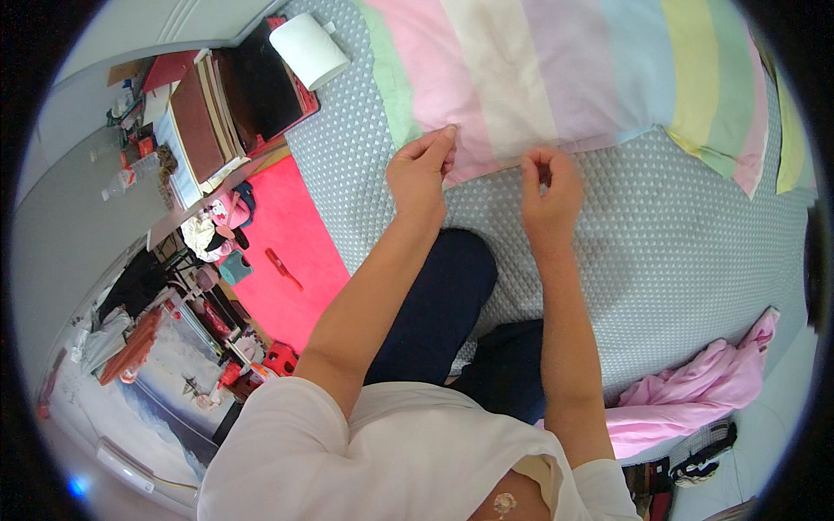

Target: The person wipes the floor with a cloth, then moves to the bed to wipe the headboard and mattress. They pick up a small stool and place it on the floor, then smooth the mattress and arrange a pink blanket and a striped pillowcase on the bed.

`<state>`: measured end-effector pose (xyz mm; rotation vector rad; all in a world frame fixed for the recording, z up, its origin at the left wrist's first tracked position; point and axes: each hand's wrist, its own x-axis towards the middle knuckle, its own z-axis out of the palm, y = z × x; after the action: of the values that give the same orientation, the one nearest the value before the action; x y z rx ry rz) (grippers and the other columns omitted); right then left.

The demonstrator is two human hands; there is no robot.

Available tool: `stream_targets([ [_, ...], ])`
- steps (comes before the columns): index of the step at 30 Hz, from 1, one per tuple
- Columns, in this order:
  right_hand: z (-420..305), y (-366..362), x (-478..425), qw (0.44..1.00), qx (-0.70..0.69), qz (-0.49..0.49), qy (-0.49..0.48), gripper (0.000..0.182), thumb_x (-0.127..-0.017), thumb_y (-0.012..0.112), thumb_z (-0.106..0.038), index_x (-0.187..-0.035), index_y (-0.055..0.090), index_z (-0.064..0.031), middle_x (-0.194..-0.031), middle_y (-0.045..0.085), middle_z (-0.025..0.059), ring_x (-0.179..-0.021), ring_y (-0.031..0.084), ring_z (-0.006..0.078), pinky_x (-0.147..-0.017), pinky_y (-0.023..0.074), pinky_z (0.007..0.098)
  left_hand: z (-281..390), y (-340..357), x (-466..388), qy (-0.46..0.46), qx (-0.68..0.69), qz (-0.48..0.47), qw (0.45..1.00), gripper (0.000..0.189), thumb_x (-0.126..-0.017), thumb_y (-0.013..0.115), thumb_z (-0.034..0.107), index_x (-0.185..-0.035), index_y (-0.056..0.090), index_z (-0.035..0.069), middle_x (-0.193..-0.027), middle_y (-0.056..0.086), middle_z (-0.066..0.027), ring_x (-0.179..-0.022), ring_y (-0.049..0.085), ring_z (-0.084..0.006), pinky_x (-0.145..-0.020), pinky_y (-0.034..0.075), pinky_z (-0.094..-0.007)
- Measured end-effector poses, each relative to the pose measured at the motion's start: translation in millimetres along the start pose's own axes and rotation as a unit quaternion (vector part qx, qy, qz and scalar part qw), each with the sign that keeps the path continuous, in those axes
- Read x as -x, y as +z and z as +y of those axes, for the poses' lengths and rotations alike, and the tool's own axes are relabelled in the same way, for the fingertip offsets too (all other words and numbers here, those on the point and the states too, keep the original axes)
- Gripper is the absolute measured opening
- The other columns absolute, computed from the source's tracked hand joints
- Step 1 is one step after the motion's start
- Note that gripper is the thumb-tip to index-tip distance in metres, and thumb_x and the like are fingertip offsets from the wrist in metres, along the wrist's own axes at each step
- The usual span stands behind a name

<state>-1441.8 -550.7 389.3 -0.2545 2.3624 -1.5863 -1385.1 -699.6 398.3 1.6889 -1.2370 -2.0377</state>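
A pillow [508, 71] in a pastel-striped cover lies on the bed before me, its near edge towards my knees. My left hand [423, 169] pinches the pink stripe close to the near left corner, thumb on top. At the same edge, farther right, my right hand [554, 195] has its fingers curled and its fingertips on the fabric seam. The stretch of edge between both hands runs nearly straight. What lies under the right fingertips is hidden. Beneath everything spreads a grey quilted bed cover [677, 247] with a small white pattern.
A white paper roll [309, 52] lies at the bed's upper left, beside a desk with stacked books [202, 124] and a plastic bottle [130, 176]. Pink cloth [690, 391] is bunched at the lower right. A red floor mat [287, 234] holds a teal stool [235, 267].
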Motion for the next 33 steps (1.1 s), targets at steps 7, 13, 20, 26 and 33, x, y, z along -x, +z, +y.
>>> stream_targets([
  [7, 7, -2, 13, 0.999, -0.028, 0.009, 0.039, 0.007, -0.083, 0.062, -0.005, -0.086, 0.059, -0.0003, -0.078, 0.058, 0.0104, -0.066, 0.056, 0.0195, -0.063, 0.0460, 0.0311, -14, 14, -19, 0.064, -0.060, 0.056, 0.995, 0.015, -0.077, 0.074, 0.008, -0.080, 0.066, -0.005, -0.064, 0.059, -0.0041, -0.054, 0.049, -0.0105, -0.050, 0.039, -0.0234],
  [13, 2, -17, -19, 0.998, -0.048, 0.043, 0.016, 0.006, -0.085, 0.060, -0.006, -0.087, 0.059, -0.0005, -0.078, 0.059, 0.0094, -0.071, 0.057, 0.0195, -0.066, 0.0463, 0.0303, -8, -17, -10, 0.024, -0.006, 0.020, 0.999, 0.015, -0.080, 0.072, 0.009, -0.083, 0.065, -0.004, -0.072, 0.061, -0.0049, -0.060, 0.051, -0.0099, -0.055, 0.041, -0.0222],
  [20, -27, -4, -82, 0.992, 0.071, -0.004, -0.104, 0.011, -0.082, 0.061, -0.011, -0.086, 0.062, -0.0013, -0.084, 0.061, 0.0122, -0.079, 0.058, 0.0298, -0.070, 0.0467, 0.0368, 8, -41, 11, -0.093, 0.081, -0.013, 0.992, 0.008, -0.085, 0.065, 0.007, -0.084, 0.060, 0.001, -0.076, 0.055, -0.0030, -0.065, 0.051, -0.0097, -0.058, 0.044, -0.0223],
  [26, -14, 19, -96, 0.982, 0.173, -0.045, -0.067, 0.016, -0.080, 0.064, -0.019, -0.080, 0.064, -0.0034, -0.087, 0.062, 0.0135, -0.083, 0.059, 0.0324, -0.073, 0.0467, 0.0415, -5, -59, 22, -0.108, 0.068, -0.030, 0.991, 0.007, -0.087, 0.063, 0.007, -0.086, 0.059, 0.001, -0.076, 0.055, -0.0030, -0.066, 0.050, -0.0097, -0.058, 0.044, -0.0222],
  [33, -4, 34, -93, 0.972, 0.210, 0.007, -0.108, 0.011, -0.076, 0.066, -0.014, -0.078, 0.061, -0.0036, -0.082, 0.060, 0.0116, -0.077, 0.057, 0.0316, -0.068, 0.0445, 0.0423, -11, -41, 29, -0.121, 0.064, -0.054, 0.989, 0.009, -0.088, 0.062, 0.008, -0.087, 0.059, 0.000, -0.076, 0.055, -0.0026, -0.067, 0.049, -0.0102, -0.059, 0.041, -0.0233],
])
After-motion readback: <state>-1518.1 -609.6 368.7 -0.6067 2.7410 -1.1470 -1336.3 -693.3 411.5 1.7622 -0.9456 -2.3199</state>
